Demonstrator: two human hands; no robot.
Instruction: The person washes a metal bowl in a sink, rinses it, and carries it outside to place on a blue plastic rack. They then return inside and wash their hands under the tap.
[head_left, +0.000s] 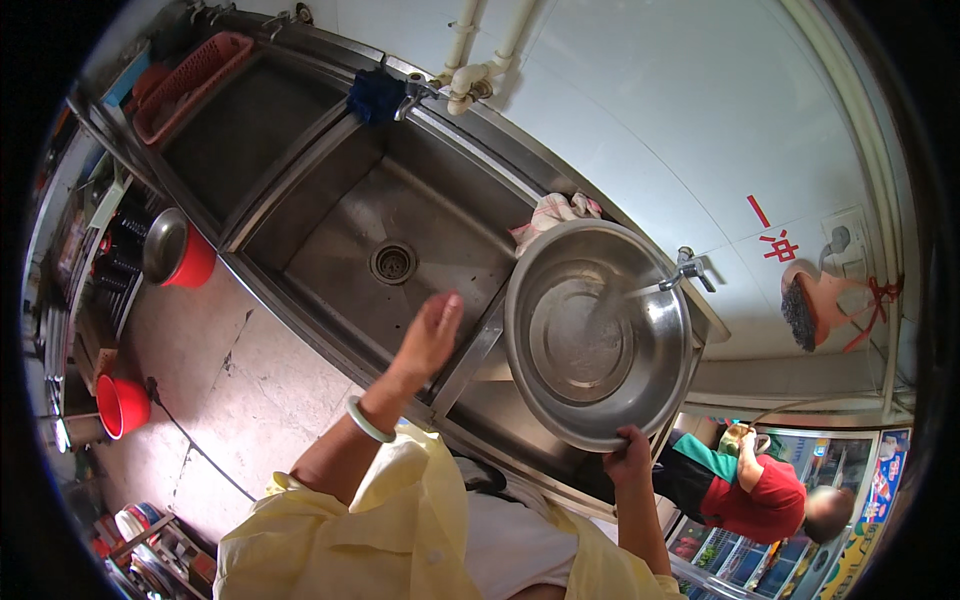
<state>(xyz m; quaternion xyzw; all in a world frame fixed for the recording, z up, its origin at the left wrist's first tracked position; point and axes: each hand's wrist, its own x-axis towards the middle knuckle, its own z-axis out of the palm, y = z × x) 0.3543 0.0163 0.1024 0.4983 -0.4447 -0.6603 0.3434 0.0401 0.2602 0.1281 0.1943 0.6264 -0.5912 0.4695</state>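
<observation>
A large stainless steel basin (525, 352) rests across the right-hand sink compartment (487, 412), under a wall tap (681, 274). Water runs from the tap into the basin, and its bottom looks wet. My right hand (630, 451) grips the near rim of the basin. Over the middle sink (337, 217), my left hand (431, 334) hangs with nothing visible in it, slightly blurred. A round drain strainer (394, 262) sits in the floor of that sink. Behind the basin lies a crumpled white and pink cloth (559, 214) on the sink ledge.
A dark blue cloth (373, 96) hangs beside a second tap (414, 94). Beyond it stands a red plastic basket (199, 79). Left of the sinks are a red bucket (196, 259) and a red tub (122, 405). A person in red (757, 499) stands at the right, near a display fridge (739, 559).
</observation>
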